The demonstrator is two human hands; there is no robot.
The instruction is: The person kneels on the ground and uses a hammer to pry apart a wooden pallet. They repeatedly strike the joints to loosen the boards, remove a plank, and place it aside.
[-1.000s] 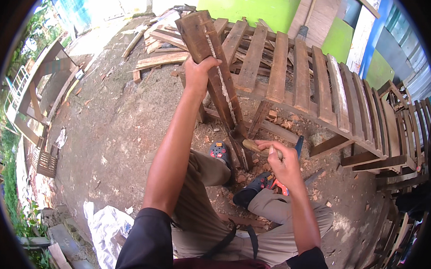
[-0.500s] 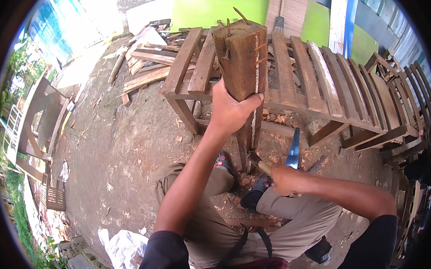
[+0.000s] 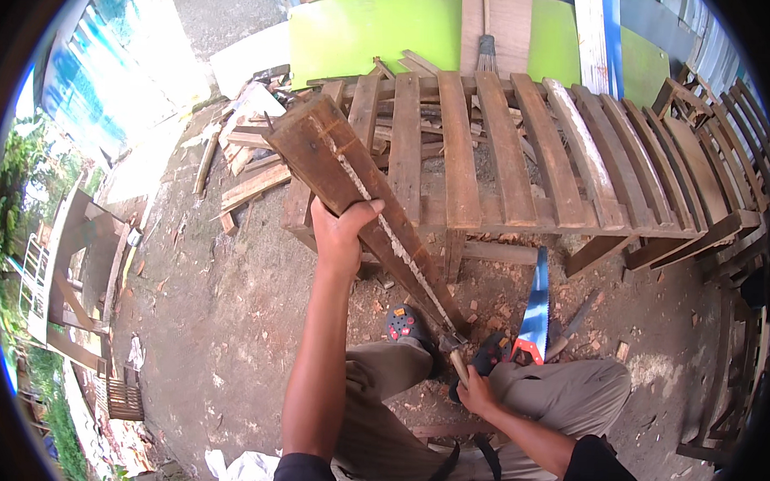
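The left hand [image 3: 338, 235] is clenched around the near edge of a dark wooden plank [image 3: 361, 206], about midway along its length. The plank is held tilted: its upper end rises toward the slatted wooden rack [image 3: 490, 159], and its lower end comes down to the dirt ground [image 3: 221, 320] between the person's feet. A pale, splintered strip runs along the plank's upper face, and the wood looks weathered, rough and dark brown, with a squared-off top end.

The right hand [image 3: 477, 392] is closed around the pale handle of a hammer [image 3: 454, 349], whose head sits against the plank's lower end. Whether the head is hooked on a nail cannot be told.

Hazards, as judged from this position:

- The plank is supported by one hand only. If force is applied at the lower end, the plank could twist or slip out of the grip.
- The lower end lies just beside the dark shoe [image 3: 408, 322]. A glancing stroke or a sliding plank could land on the foot.
- Splinters from the rough edge could enter the left palm.
- A blue-bladed handsaw [image 3: 535, 309] lies on the ground just right of the hammer, near the right knee. It could be struck or knelt on.

Loose offcuts [image 3: 248, 164] are scattered at the rack's left corner.
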